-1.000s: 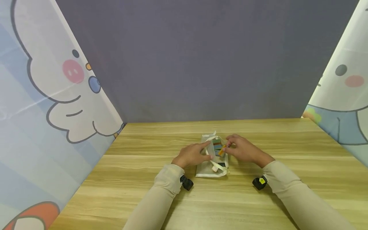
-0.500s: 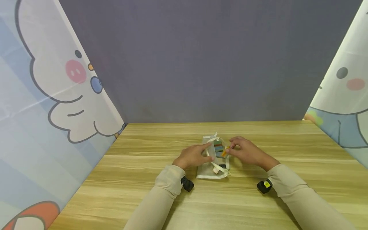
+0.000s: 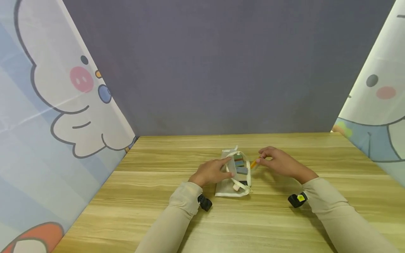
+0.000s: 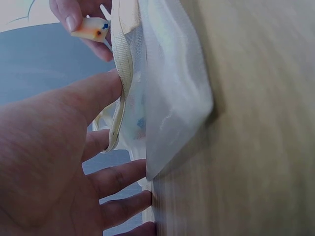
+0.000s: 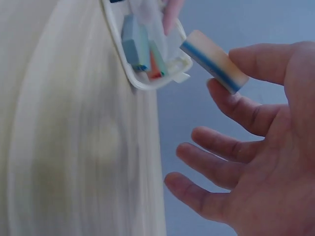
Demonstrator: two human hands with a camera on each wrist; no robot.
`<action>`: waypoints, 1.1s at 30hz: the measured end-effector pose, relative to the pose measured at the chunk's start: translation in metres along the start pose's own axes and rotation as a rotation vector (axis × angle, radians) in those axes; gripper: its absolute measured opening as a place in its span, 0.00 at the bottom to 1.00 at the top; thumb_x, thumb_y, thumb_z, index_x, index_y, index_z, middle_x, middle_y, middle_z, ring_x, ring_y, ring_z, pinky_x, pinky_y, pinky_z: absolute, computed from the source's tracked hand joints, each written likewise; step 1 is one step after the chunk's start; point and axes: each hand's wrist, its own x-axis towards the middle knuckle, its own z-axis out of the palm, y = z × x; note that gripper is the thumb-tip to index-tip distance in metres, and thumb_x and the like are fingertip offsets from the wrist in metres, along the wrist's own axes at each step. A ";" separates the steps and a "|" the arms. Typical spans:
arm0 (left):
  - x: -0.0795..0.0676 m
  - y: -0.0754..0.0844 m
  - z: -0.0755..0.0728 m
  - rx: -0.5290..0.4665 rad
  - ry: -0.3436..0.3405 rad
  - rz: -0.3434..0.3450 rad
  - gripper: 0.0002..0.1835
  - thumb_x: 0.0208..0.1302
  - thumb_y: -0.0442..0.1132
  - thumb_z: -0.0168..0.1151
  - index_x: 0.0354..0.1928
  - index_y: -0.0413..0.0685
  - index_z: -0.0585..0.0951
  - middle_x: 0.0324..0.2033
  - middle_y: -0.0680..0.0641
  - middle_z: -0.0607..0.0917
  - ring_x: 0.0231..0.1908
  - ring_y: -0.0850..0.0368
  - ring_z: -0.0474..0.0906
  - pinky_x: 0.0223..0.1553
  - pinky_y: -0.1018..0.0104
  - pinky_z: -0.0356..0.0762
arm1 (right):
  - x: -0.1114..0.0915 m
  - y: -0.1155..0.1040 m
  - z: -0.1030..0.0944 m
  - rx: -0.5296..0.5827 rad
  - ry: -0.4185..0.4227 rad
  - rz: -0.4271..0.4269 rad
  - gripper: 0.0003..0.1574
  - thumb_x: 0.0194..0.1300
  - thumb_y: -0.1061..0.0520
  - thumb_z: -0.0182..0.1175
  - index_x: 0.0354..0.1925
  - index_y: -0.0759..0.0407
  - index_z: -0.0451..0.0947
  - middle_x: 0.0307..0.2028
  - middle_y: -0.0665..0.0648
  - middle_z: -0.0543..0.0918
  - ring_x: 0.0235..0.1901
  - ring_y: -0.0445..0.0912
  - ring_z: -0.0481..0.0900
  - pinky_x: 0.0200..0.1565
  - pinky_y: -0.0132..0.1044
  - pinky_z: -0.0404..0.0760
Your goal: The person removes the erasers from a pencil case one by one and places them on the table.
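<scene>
A small mesh pouch (image 3: 225, 189) with a pale zipper edge lies on the table, its mouth unzipped toward the right. My left hand (image 3: 211, 171) rests at its left side, fingers spread and fairly straight, with thumb and forefinger touching the rim. Inside the pouch sit several coloured blocks, among them a light blue block (image 5: 134, 42). Just right of the mouth, my right hand (image 3: 280, 162) pinches a small orange block with a blue stripe (image 5: 209, 56) between thumb and forefinger. Its other fingers are loosely bent and touch nothing.
The pouch stands on a wood-grain table (image 3: 177, 149). Behind it rises a dark grey panel (image 3: 202, 70), with cartoon-printed sheets (image 3: 104, 130) at both sides. Black camera mounts (image 3: 205, 202) are strapped to both wrists.
My right hand has drawn the orange block out of the pouch and moved right with it. My left hand has stayed at the pouch's rim.
</scene>
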 end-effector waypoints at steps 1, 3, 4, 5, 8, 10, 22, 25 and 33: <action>0.000 -0.001 0.000 0.003 0.002 0.000 0.37 0.69 0.65 0.57 0.77 0.72 0.61 0.69 0.53 0.72 0.65 0.48 0.71 0.54 0.44 0.74 | 0.000 0.000 -0.002 -0.003 -0.006 0.004 0.16 0.76 0.48 0.58 0.33 0.55 0.80 0.63 0.74 0.71 0.63 0.70 0.68 0.57 0.64 0.71; -0.001 -0.002 0.000 0.005 0.004 0.002 0.37 0.69 0.66 0.57 0.77 0.72 0.61 0.69 0.53 0.72 0.66 0.48 0.71 0.55 0.44 0.74 | 0.000 0.001 -0.004 -0.003 -0.015 0.007 0.16 0.76 0.49 0.58 0.33 0.56 0.80 0.63 0.74 0.71 0.64 0.71 0.66 0.58 0.65 0.70; -0.001 -0.002 0.000 0.005 0.004 0.005 0.37 0.69 0.66 0.57 0.77 0.72 0.61 0.69 0.53 0.72 0.66 0.48 0.71 0.55 0.44 0.74 | -0.001 0.001 -0.006 -0.003 -0.018 0.010 0.16 0.76 0.50 0.57 0.33 0.56 0.80 0.63 0.75 0.71 0.64 0.72 0.66 0.58 0.66 0.70; -0.001 -0.002 0.000 0.005 0.005 0.005 0.37 0.69 0.65 0.57 0.77 0.72 0.61 0.69 0.53 0.72 0.66 0.48 0.71 0.55 0.44 0.74 | -0.001 0.001 -0.008 -0.002 -0.021 0.013 0.16 0.76 0.50 0.57 0.33 0.57 0.81 0.63 0.75 0.71 0.65 0.72 0.65 0.59 0.66 0.69; -0.001 -0.002 0.000 0.004 0.004 0.007 0.37 0.69 0.65 0.57 0.77 0.71 0.61 0.69 0.53 0.72 0.66 0.48 0.71 0.54 0.44 0.74 | -0.002 0.003 -0.011 -0.007 -0.028 0.018 0.17 0.76 0.49 0.57 0.34 0.58 0.81 0.63 0.76 0.71 0.65 0.72 0.65 0.60 0.66 0.68; 0.000 -0.002 0.000 0.003 0.003 0.008 0.37 0.69 0.65 0.57 0.77 0.71 0.61 0.69 0.53 0.72 0.66 0.48 0.71 0.54 0.44 0.74 | -0.003 0.004 -0.013 -0.010 -0.034 0.025 0.18 0.76 0.48 0.57 0.34 0.59 0.81 0.63 0.76 0.71 0.64 0.72 0.65 0.60 0.66 0.68; 0.000 0.000 -0.001 -0.009 0.005 0.014 0.37 0.69 0.64 0.58 0.77 0.69 0.62 0.69 0.52 0.72 0.66 0.47 0.70 0.56 0.43 0.73 | -0.006 0.024 -0.024 -0.022 -0.001 0.056 0.18 0.76 0.50 0.56 0.34 0.59 0.84 0.60 0.76 0.74 0.63 0.72 0.67 0.59 0.66 0.68; 0.001 0.000 0.000 -0.008 0.007 0.020 0.37 0.69 0.64 0.58 0.77 0.69 0.62 0.69 0.52 0.72 0.67 0.47 0.69 0.58 0.43 0.72 | -0.008 0.031 -0.028 -0.026 0.007 0.064 0.18 0.77 0.50 0.56 0.33 0.59 0.84 0.59 0.76 0.75 0.63 0.72 0.67 0.58 0.66 0.68; 0.002 -0.001 0.001 -0.021 0.006 0.008 0.37 0.69 0.65 0.57 0.77 0.70 0.62 0.70 0.53 0.71 0.68 0.47 0.68 0.59 0.41 0.70 | -0.007 0.043 -0.033 -0.064 0.013 0.080 0.19 0.76 0.49 0.56 0.31 0.57 0.85 0.54 0.71 0.81 0.54 0.66 0.76 0.50 0.56 0.75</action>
